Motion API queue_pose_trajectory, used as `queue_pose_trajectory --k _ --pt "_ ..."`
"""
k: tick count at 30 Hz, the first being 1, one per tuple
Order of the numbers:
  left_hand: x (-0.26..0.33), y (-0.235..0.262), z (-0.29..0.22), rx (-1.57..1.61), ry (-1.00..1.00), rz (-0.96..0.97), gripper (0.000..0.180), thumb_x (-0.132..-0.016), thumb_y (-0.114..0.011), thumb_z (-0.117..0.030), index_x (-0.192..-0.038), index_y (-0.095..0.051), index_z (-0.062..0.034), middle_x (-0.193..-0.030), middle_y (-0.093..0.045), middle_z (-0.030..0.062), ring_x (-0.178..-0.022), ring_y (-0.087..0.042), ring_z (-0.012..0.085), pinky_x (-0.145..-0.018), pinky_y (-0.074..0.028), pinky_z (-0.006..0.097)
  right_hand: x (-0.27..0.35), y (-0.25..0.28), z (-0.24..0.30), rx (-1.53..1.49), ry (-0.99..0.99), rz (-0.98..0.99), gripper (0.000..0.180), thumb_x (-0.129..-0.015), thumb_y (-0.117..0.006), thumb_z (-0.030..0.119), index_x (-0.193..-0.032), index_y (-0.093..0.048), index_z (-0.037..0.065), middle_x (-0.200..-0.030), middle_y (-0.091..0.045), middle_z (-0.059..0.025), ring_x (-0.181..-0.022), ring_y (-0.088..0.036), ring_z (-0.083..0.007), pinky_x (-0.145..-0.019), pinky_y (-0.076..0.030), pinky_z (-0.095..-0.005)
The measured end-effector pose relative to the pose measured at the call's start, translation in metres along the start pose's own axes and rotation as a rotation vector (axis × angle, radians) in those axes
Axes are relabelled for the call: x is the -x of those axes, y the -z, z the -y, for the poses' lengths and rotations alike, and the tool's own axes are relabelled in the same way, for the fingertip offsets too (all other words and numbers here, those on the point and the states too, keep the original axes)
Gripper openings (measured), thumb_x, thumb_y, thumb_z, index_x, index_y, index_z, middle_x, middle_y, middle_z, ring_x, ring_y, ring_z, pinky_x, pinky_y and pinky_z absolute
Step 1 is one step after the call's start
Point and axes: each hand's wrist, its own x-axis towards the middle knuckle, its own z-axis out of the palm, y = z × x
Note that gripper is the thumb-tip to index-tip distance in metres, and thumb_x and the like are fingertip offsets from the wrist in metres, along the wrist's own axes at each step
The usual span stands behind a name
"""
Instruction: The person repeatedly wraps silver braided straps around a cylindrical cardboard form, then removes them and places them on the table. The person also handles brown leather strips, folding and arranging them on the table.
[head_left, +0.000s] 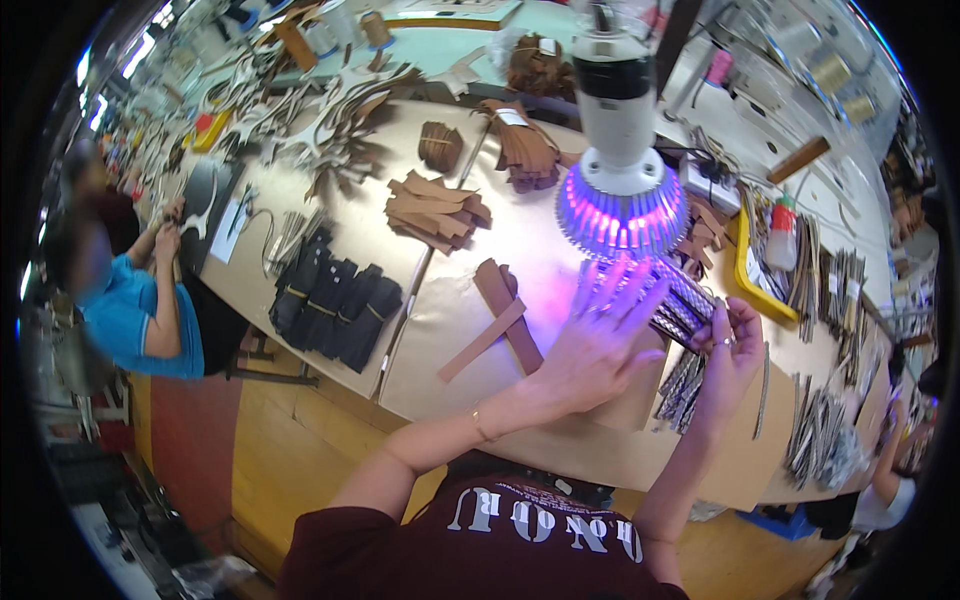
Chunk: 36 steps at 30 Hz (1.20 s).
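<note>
A worker's left hand [597, 335] stretches forward over the tan tabletop [440, 330], forearm angling in from the lower edge, wrist bent slightly up, its fingers [640, 290] spread wide apart and pressing flat on a bundle of patterned straps [685, 305] that lies under a white lamp [620, 150] glowing purple. The right hand [735, 345] rises almost vertically from the lower edge, palm turned toward the left, its fingers curled together around the near end of the same bundle, a ring showing on one finger. Two brown leather strips [500, 320] lie crossed just left of the left hand, with black strap bundles [335, 300] farther left and a pile of brown leather pieces [435, 210] beyond. Another person in a blue shirt [125, 320] works at the far left end of the tabletop.
</note>
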Motion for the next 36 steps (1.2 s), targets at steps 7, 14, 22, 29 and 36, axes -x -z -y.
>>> queue_pose_trajectory --k 7,14,22,29,36 --pt "0.012 -0.001 0.019 -0.111 0.073 -0.130 0.066 -0.086 -0.068 -0.038 -0.139 -0.046 -0.0054 -0.146 -0.039 0.0186 -0.133 -0.036 0.0388 -0.110 -0.030 0.050 0.020 0.012 0.005 0.562 0.189 -0.208 0.018 -0.092 -0.065 0.011 -0.106 -0.061 0.000 -0.094 -0.056 -0.0021 -0.054 -0.039 -0.0022 -0.049 -0.031 -0.0190" --pt "0.070 0.015 0.075 -0.129 0.537 -0.288 0.043 -0.075 -0.080 -0.020 -0.109 -0.060 -0.0022 -0.101 -0.056 0.0131 -0.093 -0.056 0.0298 -0.081 -0.044 0.041 0.039 0.027 0.013 0.609 0.272 -0.161 0.012 -0.090 -0.067 0.007 -0.098 -0.063 0.000 -0.104 -0.056 -0.0045 -0.058 -0.041 -0.0033 -0.052 -0.032 -0.0195" --pt "0.058 0.059 0.037 0.492 0.673 -0.219 0.009 -0.087 -0.069 -0.006 -0.089 -0.063 0.0004 -0.081 -0.064 0.0078 -0.069 -0.060 0.0157 -0.066 -0.050 0.030 0.066 0.007 0.028 0.518 0.382 0.161 0.023 -0.082 -0.074 0.010 -0.101 -0.064 0.002 -0.107 -0.060 -0.0087 -0.089 -0.060 -0.0182 -0.073 -0.049 -0.0293" --pt "0.028 0.071 -0.020 1.290 0.588 -0.165 0.012 -0.091 -0.062 0.000 -0.102 -0.056 0.0016 -0.092 -0.067 0.0106 -0.075 -0.067 0.0155 -0.068 -0.058 0.029 0.080 0.000 0.043 -0.120 -0.224 0.795 0.059 -0.086 -0.073 0.017 -0.137 -0.044 0.006 -0.114 -0.060 -0.0102 -0.086 -0.059 -0.0121 -0.074 -0.048 -0.0251" --pt "0.014 0.026 -0.002 1.462 0.854 -0.240 0.013 -0.094 -0.058 -0.006 -0.106 -0.053 -0.0041 -0.089 -0.063 0.0053 -0.077 -0.065 0.0106 -0.071 -0.059 0.027 0.054 0.055 0.029 -0.234 -0.407 0.659 0.052 -0.091 -0.063 0.009 -0.137 -0.042 0.002 -0.089 -0.065 -0.0089 -0.070 -0.055 -0.0084 -0.063 -0.045 -0.0216"
